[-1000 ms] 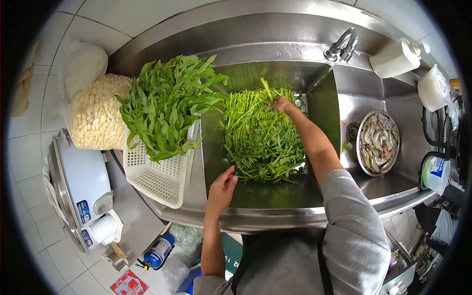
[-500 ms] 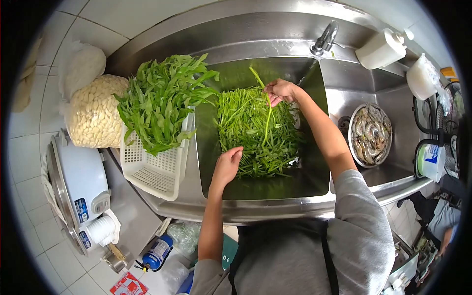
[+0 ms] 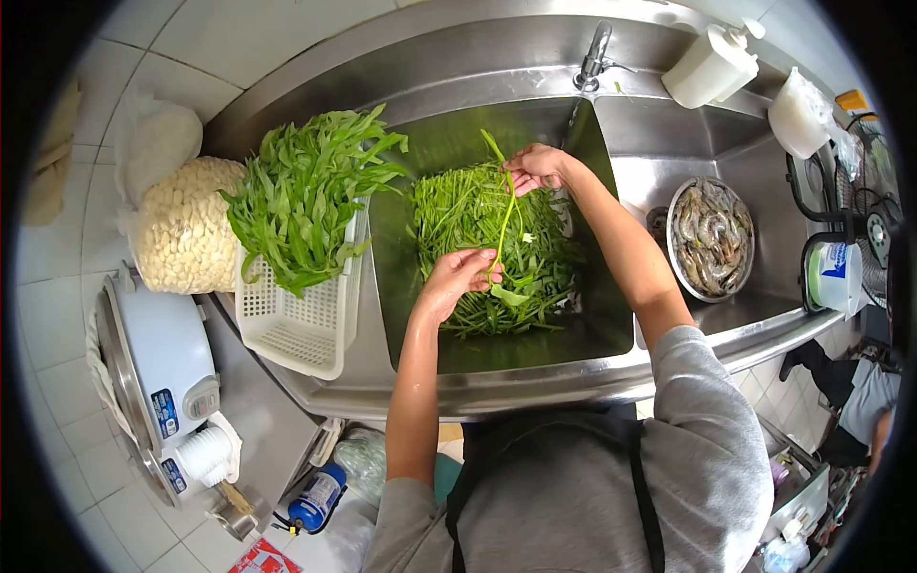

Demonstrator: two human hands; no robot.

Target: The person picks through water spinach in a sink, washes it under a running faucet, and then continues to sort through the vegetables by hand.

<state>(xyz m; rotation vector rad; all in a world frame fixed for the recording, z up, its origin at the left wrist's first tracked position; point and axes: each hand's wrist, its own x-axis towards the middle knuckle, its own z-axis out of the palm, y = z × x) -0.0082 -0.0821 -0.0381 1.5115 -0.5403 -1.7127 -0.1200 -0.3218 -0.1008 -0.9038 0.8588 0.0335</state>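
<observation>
One long green stem (image 3: 507,224) is stretched between my two hands over the sink. My right hand (image 3: 536,168) pinches its upper part. Near its lower, leafy end, the fingers of my left hand (image 3: 458,280) are closed on the same stem. Beneath both hands, a large heap of cut leafy greens (image 3: 449,205) lies in the deep sink basin (image 3: 602,315). To the left, a pile of whole leafy greens (image 3: 306,191) rests over the back of a white perforated basket (image 3: 291,334).
A bag of pale beans or nuts (image 3: 186,224) stands at the left. In the right basin sits a metal bowl of shrimp (image 3: 712,239). The faucet (image 3: 594,59) and a white pump bottle (image 3: 712,69) are at the back. Another person (image 3: 864,396) shows at the far right.
My left hand has risen from the heap's edge and now grips the stem's lower part. My right hand still holds it, slightly further left. The view has shifted a little.
</observation>
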